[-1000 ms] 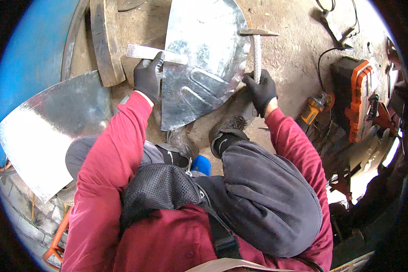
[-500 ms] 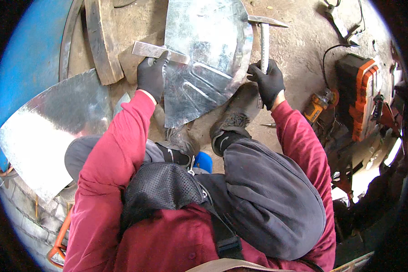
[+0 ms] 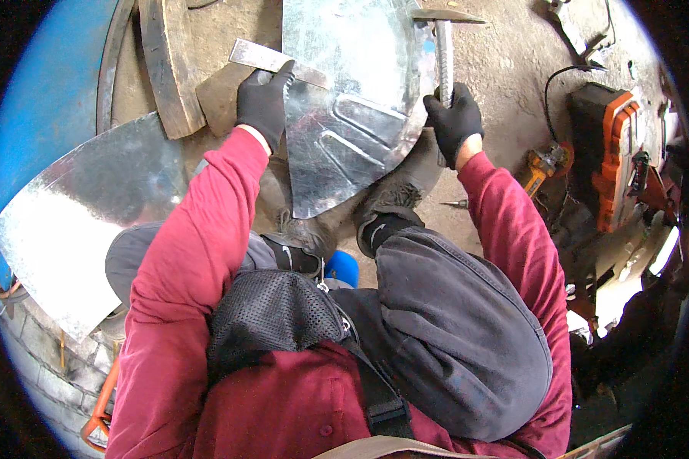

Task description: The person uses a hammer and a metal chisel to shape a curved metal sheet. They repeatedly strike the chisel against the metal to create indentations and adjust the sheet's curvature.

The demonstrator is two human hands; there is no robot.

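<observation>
A curved piece of shiny sheet metal (image 3: 348, 53) lies in front of me, its lower part over my shoes. Two long ribs (image 3: 367, 116) are formed in its near part. My left hand (image 3: 263, 102), in a black glove, is closed on a flat metal bar (image 3: 259, 56), whose right end rests on the sheet above the ribs. At the sheet's right edge, my gloved right hand (image 3: 457, 128) grips the shaft of a hammer (image 3: 445, 57). The hammer's long head points away from me, with its pointed end to the right.
A second metal sheet (image 3: 76, 222) leans at my left, near a blue panel (image 3: 46, 84). Beyond it lies a thick wooden block (image 3: 168, 69). To the right are a yellow angle grinder (image 3: 540, 170), an orange-and-black toolbox (image 3: 608, 153) and a black cable (image 3: 551, 92).
My left hand and the bar have moved away from me, farther up the sheet. The hammer has risen slightly in view with my right hand. The sheet has shifted a little to the right.
</observation>
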